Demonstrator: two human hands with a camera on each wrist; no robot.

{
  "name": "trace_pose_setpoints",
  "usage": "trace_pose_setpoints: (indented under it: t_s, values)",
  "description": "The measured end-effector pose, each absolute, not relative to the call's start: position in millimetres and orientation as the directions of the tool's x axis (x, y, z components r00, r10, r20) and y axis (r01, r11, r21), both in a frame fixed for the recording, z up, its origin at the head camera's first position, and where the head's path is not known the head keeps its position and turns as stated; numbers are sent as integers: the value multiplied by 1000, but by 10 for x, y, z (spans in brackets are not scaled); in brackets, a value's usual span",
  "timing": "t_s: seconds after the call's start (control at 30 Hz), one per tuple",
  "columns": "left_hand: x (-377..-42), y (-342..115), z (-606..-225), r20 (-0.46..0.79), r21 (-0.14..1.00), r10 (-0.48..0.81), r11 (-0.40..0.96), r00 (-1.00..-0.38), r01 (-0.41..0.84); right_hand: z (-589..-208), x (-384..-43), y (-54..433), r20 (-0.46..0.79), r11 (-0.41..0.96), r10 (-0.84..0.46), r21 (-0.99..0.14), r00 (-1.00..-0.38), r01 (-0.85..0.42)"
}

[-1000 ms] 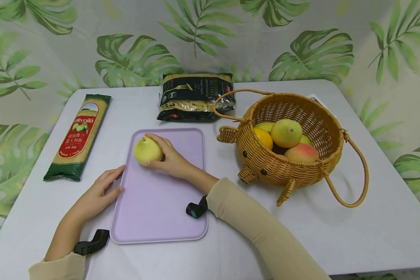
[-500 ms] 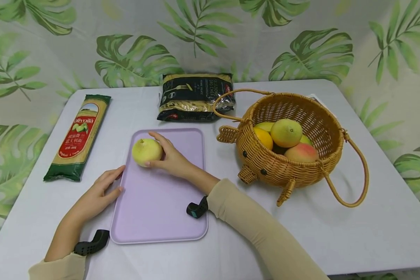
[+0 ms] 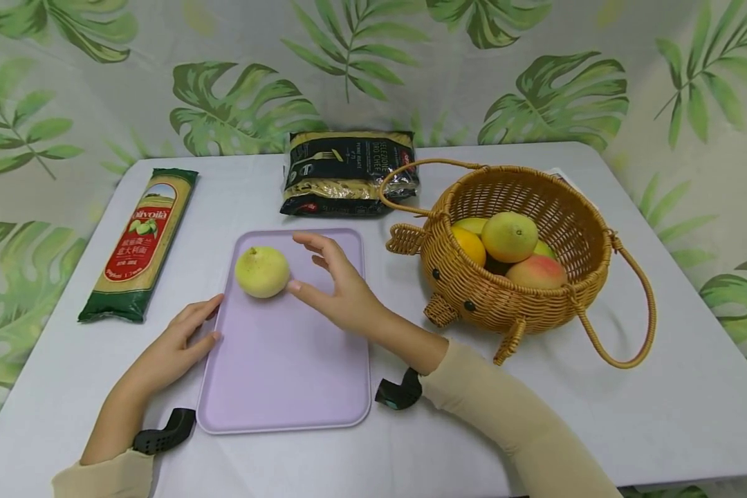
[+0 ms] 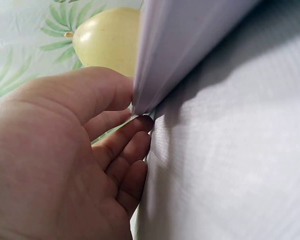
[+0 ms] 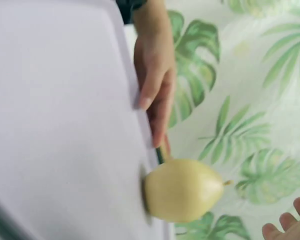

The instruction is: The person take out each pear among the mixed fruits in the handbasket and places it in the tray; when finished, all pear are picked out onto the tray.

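Note:
A yellow pear (image 3: 262,272) with a short stem stands on the far left part of the lilac tray (image 3: 286,380). My right hand (image 3: 347,292) is over the tray just right of the pear, thumb and fingers spread, holding nothing. In the right wrist view the pear (image 5: 182,191) sits apart from my right fingertips (image 5: 287,220). My left hand (image 3: 173,351) rests at the tray's left edge. Its thumb and fingertips touch the rim (image 4: 142,102) in the left wrist view, with the fingers loosely bent.
To the right stands a wicker pig basket (image 3: 492,304) holding several fruits, among them a peach (image 3: 537,272) and another yellow-green fruit (image 3: 509,236). A spaghetti pack (image 3: 140,242) lies at left. Behind the tray is a black penne bag (image 3: 348,173).
My right hand has let go of the pear and drawn back to the right, its fingers spreading. The pear stays upright on the tray. My left hand has not moved.

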State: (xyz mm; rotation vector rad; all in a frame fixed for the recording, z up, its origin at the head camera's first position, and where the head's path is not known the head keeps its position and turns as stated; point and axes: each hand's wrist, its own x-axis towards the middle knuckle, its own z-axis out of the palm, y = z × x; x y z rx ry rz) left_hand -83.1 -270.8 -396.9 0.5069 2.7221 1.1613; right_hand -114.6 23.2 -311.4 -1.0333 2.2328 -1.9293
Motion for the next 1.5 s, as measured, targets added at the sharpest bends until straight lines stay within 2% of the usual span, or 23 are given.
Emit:
trace_pose_setpoints:
  t_s: [0.13, 0.27, 0.53, 0.67, 0.83, 0.93, 1.03, 1.13, 1.2, 1.27, 1.37, 1.5]
  values:
    - [-836, -2710, -3978, 10, 720, 360, 645, -933, 257, -3136, -990, 484, 521, -19, -474, -812, -710, -583]
    - [-839, -2714, -3984, 19, 717, 368, 643, -930, 269, -3099, -788, 765, 599, -53, -456, -757, -658, -652]
    - [-834, -2702, -3967, 13, 718, 360, 646, -933, 259, -2880, -550, 1398, 725, -134, -317, -673, -612, -727]
    - [-831, -2703, -3972, 5, 718, 356, 649, -935, 251, -2743, -553, 1693, 769, -133, -218, -634, -601, -762]
    - [-835, -2710, -3983, 11, 719, 358, 646, -934, 256, -2547, -614, 1985, 770, -75, -121, -637, -627, -768]
    - [-840, -2709, -3983, 15, 717, 358, 647, -934, 259, -2451, -703, 2163, 758, -50, -109, -650, -643, -758]
    - [-843, -2717, -3984, 11, 713, 352, 653, -936, 254, -2360, -830, 2329, 733, 47, -141, -666, -665, -744]
    - [-843, -2725, -3987, 7, 712, 352, 656, -936, 252, -2281, -929, 2463, 671, 296, -198, -654, -715, -696]
    - [-842, -2725, -3989, 8, 714, 354, 652, -935, 253, -2251, -991, 2526, 611, 486, -226, -605, -759, -631]
    - [-840, -2725, -3989, 9, 715, 357, 651, -934, 255, -2245, -1056, 2581, 540, 619, -244, -553, -806, -558]
    - [-835, -2717, -3982, 5, 717, 355, 650, -935, 251, -2261, -1182, 2658, 452, 699, -278, -511, -848, -501]
    - [-829, -2712, -3971, -9, 718, 350, 655, -937, 238, -2315, -1322, 2748, 365, 708, -327, -517, -872, -482]
